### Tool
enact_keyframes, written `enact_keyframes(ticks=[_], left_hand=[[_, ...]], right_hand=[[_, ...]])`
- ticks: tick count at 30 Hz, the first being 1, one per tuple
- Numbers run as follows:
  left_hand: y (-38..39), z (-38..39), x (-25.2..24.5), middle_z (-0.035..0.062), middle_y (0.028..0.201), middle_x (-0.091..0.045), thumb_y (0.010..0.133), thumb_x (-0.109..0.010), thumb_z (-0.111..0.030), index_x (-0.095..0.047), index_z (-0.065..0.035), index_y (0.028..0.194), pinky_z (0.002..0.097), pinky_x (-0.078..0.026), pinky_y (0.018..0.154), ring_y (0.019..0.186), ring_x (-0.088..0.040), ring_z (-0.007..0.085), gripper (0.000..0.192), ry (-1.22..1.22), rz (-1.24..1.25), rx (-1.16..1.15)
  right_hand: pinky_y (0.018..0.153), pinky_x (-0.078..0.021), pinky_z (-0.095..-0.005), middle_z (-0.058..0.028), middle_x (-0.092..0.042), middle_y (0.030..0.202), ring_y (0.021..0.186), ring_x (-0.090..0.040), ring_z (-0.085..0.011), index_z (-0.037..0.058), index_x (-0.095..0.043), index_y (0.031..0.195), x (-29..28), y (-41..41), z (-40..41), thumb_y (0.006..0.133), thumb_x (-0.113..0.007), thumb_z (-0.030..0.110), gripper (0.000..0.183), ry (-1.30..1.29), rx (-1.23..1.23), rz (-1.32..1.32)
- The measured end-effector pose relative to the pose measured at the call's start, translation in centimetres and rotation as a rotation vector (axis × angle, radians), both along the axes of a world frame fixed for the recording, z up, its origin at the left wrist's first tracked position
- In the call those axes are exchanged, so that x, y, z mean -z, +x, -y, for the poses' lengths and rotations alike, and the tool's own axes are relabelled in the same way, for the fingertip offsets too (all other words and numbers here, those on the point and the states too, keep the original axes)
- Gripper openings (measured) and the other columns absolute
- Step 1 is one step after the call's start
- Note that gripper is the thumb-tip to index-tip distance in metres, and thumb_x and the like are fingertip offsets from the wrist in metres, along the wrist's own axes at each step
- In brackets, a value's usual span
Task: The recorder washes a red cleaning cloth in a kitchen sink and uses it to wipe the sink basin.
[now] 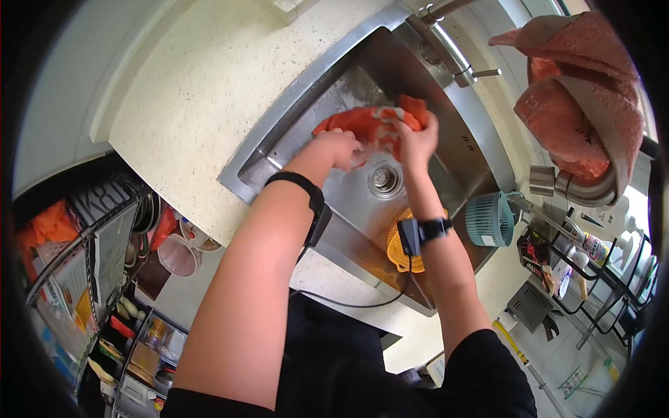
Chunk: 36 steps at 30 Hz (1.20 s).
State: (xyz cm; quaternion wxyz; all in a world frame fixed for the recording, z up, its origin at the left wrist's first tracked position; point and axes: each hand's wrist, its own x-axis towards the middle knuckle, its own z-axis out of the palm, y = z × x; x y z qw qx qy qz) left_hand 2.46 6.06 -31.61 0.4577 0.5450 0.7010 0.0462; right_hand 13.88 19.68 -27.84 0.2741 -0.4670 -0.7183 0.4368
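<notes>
Both my hands are over a stainless steel sink (449, 180), gripping a wet red-orange cloth (355, 119) with pale patches that look like suds. My left hand (339, 149) is closed on the cloth's near left part, slightly blurred. A bunched end of it is in my right hand (419, 138), to the right. The cloth is stretched between the two hands above the basin floor. Below it the round drain (385, 180) shows, with a strainer in it. The fingers of my left hand are partly hidden.
A steel faucet (444, 47) stands at the far rim. An orange plastic basket (402, 251) sits in the sink's near part, beneath my right wrist. A blue-green basket (488, 219) hangs at the right side. Pink towels (580, 104) hang at upper right. Shelves (99, 292) stand left.
</notes>
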Motion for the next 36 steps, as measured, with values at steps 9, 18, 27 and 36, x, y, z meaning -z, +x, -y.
enact_keyframes(ticks=[9,18,27,36], left_hand=[[-1.5,-0.6,-2.8,0.0167,0.146,-0.042,0.072,-0.076,-0.035,-0.039,-0.0101,0.144,0.0397,-0.041,0.105,0.13,-0.045,0.0324,0.085,0.082,0.078,-0.094],[-3.0,1.1,-6.0,0.0154,0.104,-0.07,0.075,-0.073,-0.038,-0.073,-0.0047,0.098,0.0403,-0.052,0.084,0.097,-0.066,0.0304,0.041,-0.327,-0.107,0.115],[1.0,-0.6,-4.3,0.0108,0.109,-0.068,0.07,-0.079,-0.037,-0.065,-0.0074,0.11,0.0446,-0.05,0.089,0.1,-0.065,0.0304,0.052,-0.252,-0.012,0.268],[-0.5,-0.3,-0.6,0.0107,0.124,-0.059,0.067,-0.082,-0.036,-0.058,-0.0111,0.119,0.0428,-0.048,0.094,0.117,-0.055,0.0285,0.063,-0.197,-0.072,0.287]], right_hand=[[0.086,-0.0477,-0.0313,-0.0106,-0.057,0.107,0.099,-0.058,-0.0222,0.0034,-0.055,0.112,-8.2,2.3,3.1,0.072,-0.075,0.001,0.045,0.424,-0.13,-0.153],[0.092,-0.0467,-0.0391,-0.0151,-0.056,0.117,0.111,-0.055,-0.0339,0.0081,-0.062,0.117,1.0,5.2,3.8,0.071,-0.073,0.005,0.047,-0.127,-0.428,0.142],[0.09,-0.0453,-0.045,-0.0187,-0.057,0.118,0.11,-0.053,-0.038,0.0245,-0.06,0.123,5.2,-1.5,3.4,0.074,-0.074,0.033,0.052,0.663,-0.127,0.619],[0.079,-0.0465,-0.045,-0.0125,-0.059,0.095,0.091,-0.057,-0.0353,0.0105,-0.066,0.098,3.1,1.6,6.9,0.07,-0.069,0.024,0.031,0.463,-0.325,0.323]])
